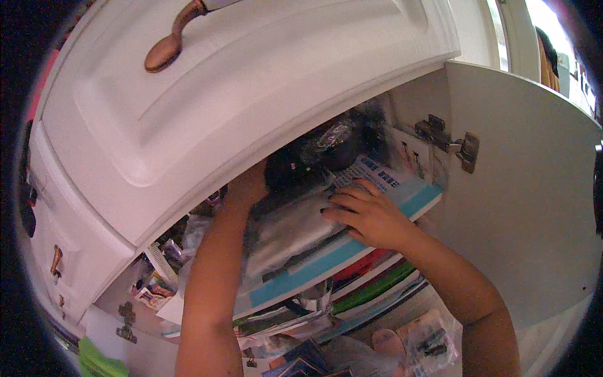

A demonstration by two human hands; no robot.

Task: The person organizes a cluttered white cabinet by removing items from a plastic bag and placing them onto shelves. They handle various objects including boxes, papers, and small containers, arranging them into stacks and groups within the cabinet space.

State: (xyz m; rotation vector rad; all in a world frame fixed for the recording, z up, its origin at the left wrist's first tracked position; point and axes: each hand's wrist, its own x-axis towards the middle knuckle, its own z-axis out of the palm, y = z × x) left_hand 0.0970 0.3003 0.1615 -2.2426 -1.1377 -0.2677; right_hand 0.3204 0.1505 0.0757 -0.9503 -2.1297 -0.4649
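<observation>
Both arms reach into a white cabinet below a drawer. My right hand [365, 212] lies with spread fingers on a flat clear plastic packet [292, 231] and a printed sheet [372, 174]. These rest on a blue-and-white flat box [320, 264] at the top of a stack. Further in, my left hand [249, 184] is mostly hidden under the drawer's edge, beside dark plastic-wrapped items [330, 146]. What its fingers do is out of sight.
An open cabinet door [523, 188] with a metal hinge [452, 143] stands at the right. Overhead is the white drawer front [264, 85] with a copper-coloured handle [165, 49]. Red and green folders [372, 287] lie under the box. A bagged item [431, 344] sits below, small items [158, 287] at left.
</observation>
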